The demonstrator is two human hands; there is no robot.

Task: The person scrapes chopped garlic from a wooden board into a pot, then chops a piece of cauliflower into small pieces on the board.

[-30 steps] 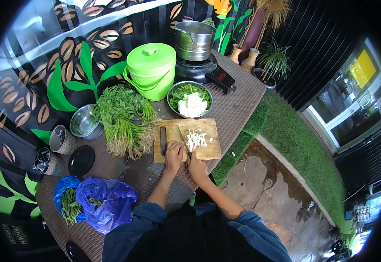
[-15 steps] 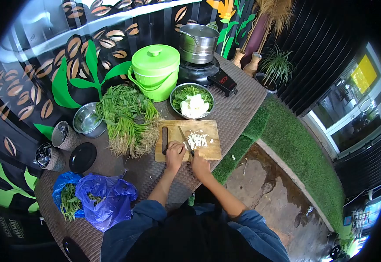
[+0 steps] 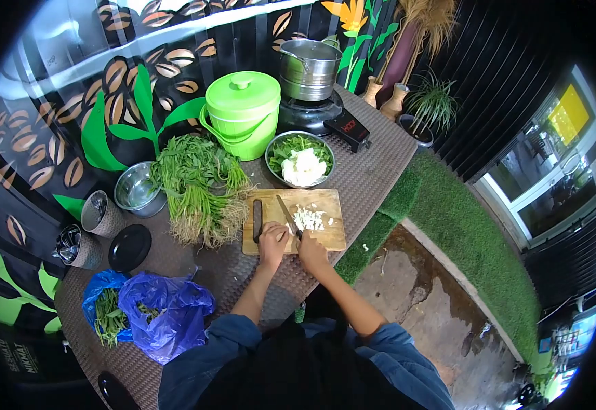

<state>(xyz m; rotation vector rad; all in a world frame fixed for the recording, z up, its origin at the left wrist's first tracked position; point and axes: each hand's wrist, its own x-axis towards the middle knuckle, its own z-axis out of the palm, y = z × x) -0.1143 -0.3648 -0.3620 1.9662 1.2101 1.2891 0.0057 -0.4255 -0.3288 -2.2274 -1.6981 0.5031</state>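
My right hand (image 3: 311, 251) grips the handle of a kitchen knife (image 3: 287, 214), its blade slanting up and left across a wooden cutting board (image 3: 333, 236). Finely chopped white pieces (image 3: 309, 219) lie to the right of the blade. On the blade's other side, my left hand (image 3: 272, 242) rests on the board with its fingers curled. A small white bit shows by its fingertips; what they pinch is mostly hidden. Near the board's left side runs a dark strip (image 3: 257, 217). Behind the board stands a metal bowl (image 3: 271, 167) with green leaves and a white heap (image 3: 304, 167).
Left of the board lies a large bunch of rooted greens (image 3: 202, 184). A lidded green bucket (image 3: 242, 113) and a steel pot (image 3: 307, 72) on a burner (image 3: 308, 113) stand behind. Blue plastic bags (image 3: 164, 314), a steel bowl (image 3: 138, 191) and a black lid (image 3: 129, 247) are leftward.
The knife and my right hand have shifted slightly up and left. My left hand stays nearly in place, and the chopped pieces look much the same.
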